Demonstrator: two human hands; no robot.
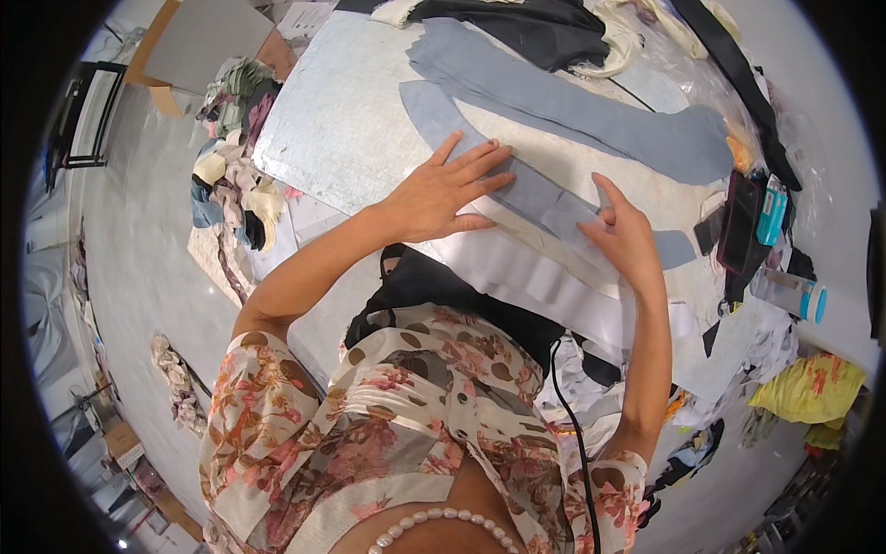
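A curved blue-grey fabric strip [432, 109] lies across the pale tabletop [323, 120], running from upper left to lower right. My left hand [434, 196] rests on it palm down, its fingers spread over the strip's upper part. Between my hands a flat, darker grey piece [546, 198] with straight edges lies along the strip; I cannot tell what it is. At the strip's lower right is my right hand [626, 238], index finger and thumb stretched apart, the other fingers curled. Nothing shows in its grasp. Beyond the strip lie larger layered blue-grey fabric pieces [572, 103].
Black fabric [526, 35] is heaped at the table's far edge. On the right are a dark phone-like slab [738, 222], a teal box [772, 212] and a clear jar [792, 295]. Cloth scraps [235, 189] pile at the left. A yellow bag [805, 388] sits lower right.
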